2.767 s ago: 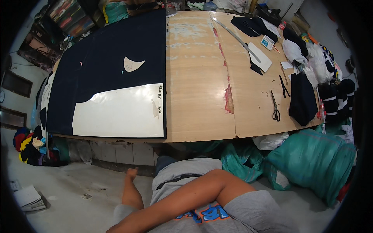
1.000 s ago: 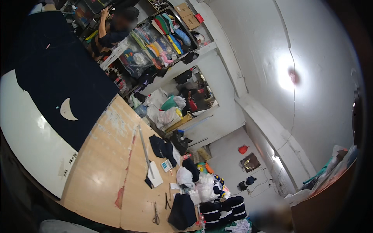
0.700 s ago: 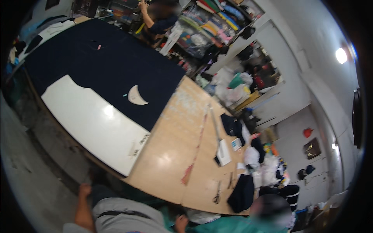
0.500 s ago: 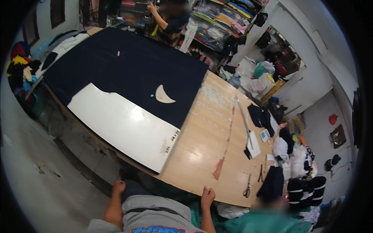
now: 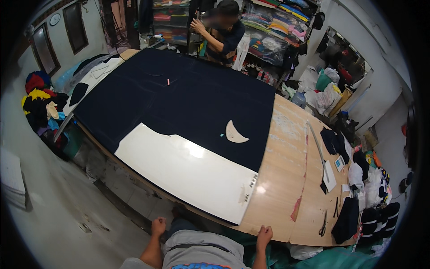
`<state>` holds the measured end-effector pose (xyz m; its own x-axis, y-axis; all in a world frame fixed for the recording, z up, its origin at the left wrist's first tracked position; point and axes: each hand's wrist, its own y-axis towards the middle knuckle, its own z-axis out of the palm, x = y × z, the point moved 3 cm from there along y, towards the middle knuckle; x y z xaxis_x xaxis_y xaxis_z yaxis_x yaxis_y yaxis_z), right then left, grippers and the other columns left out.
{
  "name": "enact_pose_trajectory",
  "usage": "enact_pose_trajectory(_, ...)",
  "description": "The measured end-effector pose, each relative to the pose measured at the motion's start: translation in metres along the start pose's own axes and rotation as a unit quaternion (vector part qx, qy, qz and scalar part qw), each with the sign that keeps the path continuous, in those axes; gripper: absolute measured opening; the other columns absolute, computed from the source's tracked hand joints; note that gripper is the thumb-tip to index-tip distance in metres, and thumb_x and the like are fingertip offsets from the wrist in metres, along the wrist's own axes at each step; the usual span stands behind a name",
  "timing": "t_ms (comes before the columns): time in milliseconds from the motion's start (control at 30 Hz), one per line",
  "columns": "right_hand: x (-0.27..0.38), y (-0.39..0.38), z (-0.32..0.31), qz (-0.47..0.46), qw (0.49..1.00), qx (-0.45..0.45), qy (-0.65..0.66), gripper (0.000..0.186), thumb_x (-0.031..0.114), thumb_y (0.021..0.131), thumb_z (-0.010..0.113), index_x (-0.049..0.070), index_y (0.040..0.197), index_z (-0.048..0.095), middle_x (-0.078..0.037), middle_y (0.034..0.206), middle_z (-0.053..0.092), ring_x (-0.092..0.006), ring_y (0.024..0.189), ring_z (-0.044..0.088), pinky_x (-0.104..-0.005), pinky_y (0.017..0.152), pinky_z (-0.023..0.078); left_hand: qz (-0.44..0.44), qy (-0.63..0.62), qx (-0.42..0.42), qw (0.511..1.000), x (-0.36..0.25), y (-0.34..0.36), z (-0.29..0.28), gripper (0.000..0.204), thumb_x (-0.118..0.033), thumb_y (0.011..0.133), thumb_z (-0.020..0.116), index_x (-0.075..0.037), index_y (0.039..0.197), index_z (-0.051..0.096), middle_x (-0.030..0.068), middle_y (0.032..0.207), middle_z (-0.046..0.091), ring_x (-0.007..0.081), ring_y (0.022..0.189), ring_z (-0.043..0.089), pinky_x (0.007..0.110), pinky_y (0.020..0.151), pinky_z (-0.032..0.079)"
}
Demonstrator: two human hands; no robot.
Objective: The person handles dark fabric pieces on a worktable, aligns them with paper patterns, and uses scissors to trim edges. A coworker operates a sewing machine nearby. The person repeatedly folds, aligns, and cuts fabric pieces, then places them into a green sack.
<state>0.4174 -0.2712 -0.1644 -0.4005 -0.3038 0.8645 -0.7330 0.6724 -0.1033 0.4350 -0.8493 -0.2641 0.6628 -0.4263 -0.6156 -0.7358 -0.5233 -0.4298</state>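
My left hand [image 5: 158, 225] hangs low at the table's near edge, fingers curled, with nothing visible in it. My right hand [image 5: 264, 232] is at the near edge farther right, also closed, with nothing visible in it. Beyond them a dark navy fabric [image 5: 188, 94] covers much of the table. A large white pattern sheet [image 5: 183, 170] lies on its near part. A crescent-shaped cream piece [image 5: 234, 133], a small blue piece [image 5: 221, 135] and a pink piece [image 5: 168, 82] lie on the fabric. Black scissors [image 5: 323, 226] lie on the bare wood to the right.
Another person [image 5: 219, 33] stands across the table by shelves of folded fabrics [image 5: 277, 27]. A metal ruler [image 5: 316, 150], calculator [image 5: 339, 163] and dark bundles [image 5: 345, 215] occupy the table's right part. Green sacks [image 5: 327, 258] lie below it. Coloured cloths [image 5: 38, 103] are piled at left.
The view has swung from upward and rightward back onto the table. My hands, out of sight a second ago, now show at the near edge, nearer the table than half a second ago.
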Motion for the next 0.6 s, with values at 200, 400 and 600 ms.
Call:
enact_pose_trajectory(200, 0.014, -0.040, 0.032, 0.034, 0.992, -0.122, -0.026, 0.030, 0.012, 0.108, 0.064, 0.007, 0.088, 0.043, -0.003, 0.069, 0.048, -0.0146, 0.057, 0.051, -0.0330, 0.049, 0.045, 0.056, -0.135, -0.207, 0.967, -0.056, 0.088, -0.129, 0.017, -0.017, 0.107, 0.065, -0.002, 0.105, 0.073, 0.0114, 0.084, 0.076, 0.0210, 0.077, 0.075, 0.037, 0.073, 0.057)
enact_pose_trajectory(400, 0.037, -0.055, 0.075, 0.047, 0.980, -0.173, -0.083, 0.021, 0.023, 0.114, 0.057, 0.003, 0.107, 0.055, -0.011, 0.080, 0.062, -0.0202, 0.064, 0.060, -0.0373, 0.056, 0.049, 0.198, -0.230, -0.243, 0.921, -0.137, 0.186, -0.209, 0.019, -0.016, 0.110, 0.062, -0.001, 0.103, 0.070, 0.0075, 0.088, 0.075, 0.0162, 0.073, 0.071, 0.033, 0.068, 0.055)
enact_pose_trajectory(600, 0.075, -0.015, 0.111, -0.008, 0.982, -0.182, -0.054, 0.022, 0.022, 0.115, 0.051, 0.003, 0.121, 0.061, -0.009, 0.091, 0.062, -0.0187, 0.078, 0.061, -0.0345, 0.067, 0.051, 0.327, -0.163, -0.112, 0.924, -0.269, 0.236, -0.180, 0.015, -0.013, 0.108, 0.064, -0.003, 0.102, 0.073, 0.0097, 0.094, 0.077, 0.0218, 0.080, 0.072, 0.035, 0.076, 0.056)
